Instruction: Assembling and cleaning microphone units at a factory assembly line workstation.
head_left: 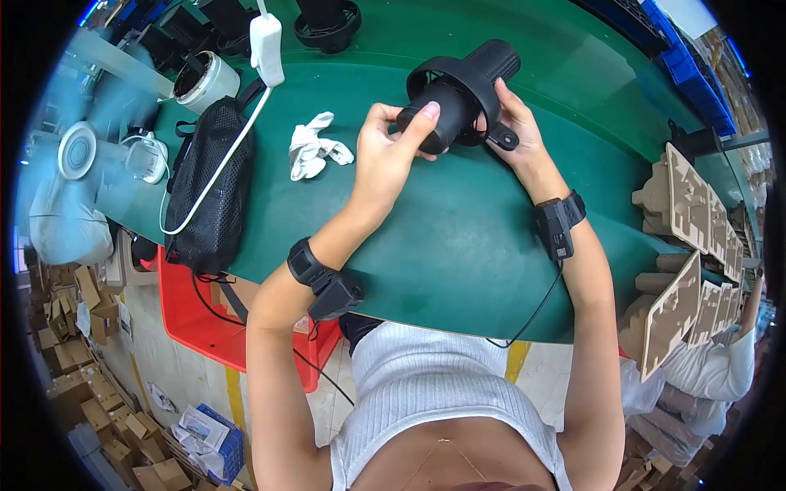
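Observation:
Above the far half of the green table I hold a black cylindrical device (444, 112), tilted, with a wide ring round its middle, a ribbed far end and a small tab with a hole. My left hand (391, 151) grips the smooth near end, thumb on top. My right hand (517, 127) closes round the ring side by the tab, some of its fingers hidden behind. To the left of my left hand lies a crumpled white glove or cloth (316, 148). Each of my wrists carries a strapped black unit.
Similar black devices (326, 24) stand at the back left near a white round container (208, 82). A black mesh bag (214, 188) and white cable with a switch (266, 49) are left. Moulded cardboard trays (688, 196) stack at right; a red bin (192, 303) sits below the edge.

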A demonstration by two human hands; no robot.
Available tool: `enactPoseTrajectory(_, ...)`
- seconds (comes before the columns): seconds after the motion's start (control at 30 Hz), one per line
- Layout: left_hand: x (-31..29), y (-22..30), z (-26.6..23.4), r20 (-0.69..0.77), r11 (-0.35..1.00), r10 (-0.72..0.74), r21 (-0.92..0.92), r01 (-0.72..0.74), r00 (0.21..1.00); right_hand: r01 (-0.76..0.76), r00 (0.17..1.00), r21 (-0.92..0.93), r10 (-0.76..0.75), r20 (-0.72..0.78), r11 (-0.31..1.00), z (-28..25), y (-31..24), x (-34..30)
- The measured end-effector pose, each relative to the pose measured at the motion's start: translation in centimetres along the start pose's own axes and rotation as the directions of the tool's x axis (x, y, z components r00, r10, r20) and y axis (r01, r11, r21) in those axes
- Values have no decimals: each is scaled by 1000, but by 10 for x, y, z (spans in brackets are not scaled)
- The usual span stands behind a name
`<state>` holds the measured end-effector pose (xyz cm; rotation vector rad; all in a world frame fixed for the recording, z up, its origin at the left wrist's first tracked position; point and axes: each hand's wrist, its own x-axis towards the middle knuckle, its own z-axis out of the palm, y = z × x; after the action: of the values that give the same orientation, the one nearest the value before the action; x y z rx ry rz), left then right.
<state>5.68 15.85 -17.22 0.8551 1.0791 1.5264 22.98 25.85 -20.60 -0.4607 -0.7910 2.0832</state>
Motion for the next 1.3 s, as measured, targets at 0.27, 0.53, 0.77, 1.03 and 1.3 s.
enactPoseTrajectory(0.27, -2, -16, 5, 119, 980, 197, -1, -199, 973, 80, 992, -24, -82, -100, 997, -6, 4, 6)
enactPoseTrajectory(0.53, -8, -9, 9, 236, 933, 264, 184, -310, 935, 120, 983, -117, -134, -122, 986, -6, 3, 4)
enactPoseTrajectory(0.77, -9, -13, 9, 109, 949, 212, 213, -232, 971, 105, 981, -73, -115, -155, 992, 12, 1, -2)
enactPoseTrajectory(1.03, -11, -9, 10, 56, 945, 185, 262, -193, 981, 71, 987, -22, -73, -146, 997, 6, 1, 0)
enactPoseTrajectory(1.3, -3, -11, 2, 99, 974, 97, 194, -114, 990, 59, 998, 18, -58, -17, 998, -2, -1, 1)
